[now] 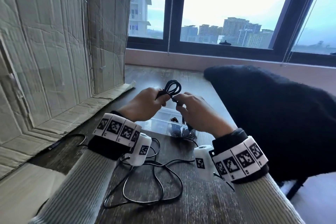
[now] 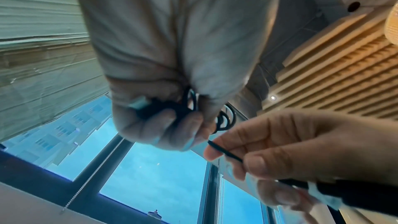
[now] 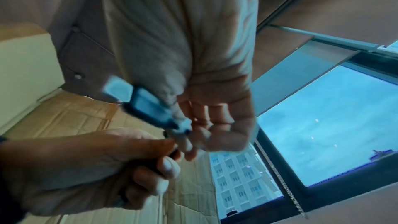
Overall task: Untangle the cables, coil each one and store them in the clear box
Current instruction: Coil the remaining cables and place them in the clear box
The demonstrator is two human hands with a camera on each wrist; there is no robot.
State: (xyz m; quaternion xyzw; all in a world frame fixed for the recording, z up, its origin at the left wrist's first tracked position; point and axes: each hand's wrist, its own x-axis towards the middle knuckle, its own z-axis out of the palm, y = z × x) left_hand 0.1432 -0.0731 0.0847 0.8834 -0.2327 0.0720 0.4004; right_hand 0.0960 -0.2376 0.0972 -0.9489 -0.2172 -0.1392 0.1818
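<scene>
head view: both hands are raised over the dark wooden table (image 1: 200, 196), near the centre of the picture. the left hand (image 1: 143, 104) has its fingers curled round a small black coiled cable (image 1: 172, 87), whose loops stick up toward 12 o'clock from the fist. the right hand (image 1: 198, 112), just at 3 o'clock of the left, pinches the free end of that same cable between thumb and fingers. below the hands, toward 6 o'clock, stands the clear box (image 1: 160, 123), with dark coiled things inside its near end. nearer still, a loose black cable (image 1: 154, 174) sprawls in wide loops on the table between the two wrists. a creased cardboard sheet (image 1: 54, 42) stands at 9 o'clock, a black cloth (image 1: 272, 114) lies at 3 o'clock, and a window (image 1: 227, 9) fills the 12 o'clock side

left wrist view: the left hand (image 2: 163, 91) is closed on the coiled cable (image 2: 224, 118), its loops poking out at 3 o'clock of the fingers. the right hand (image 2: 290, 146), at 4 o'clock, pinches a straight black run of the cable between thumb and forefinger

right wrist view: blurred. the right hand (image 3: 211, 108) has its fingers curled, with a black plug (image 3: 142, 103) with a pale tip jutting out toward 10 o'clock. the left hand (image 3: 96, 168), at 7 o'clock, is closed round a dark piece of cable
</scene>
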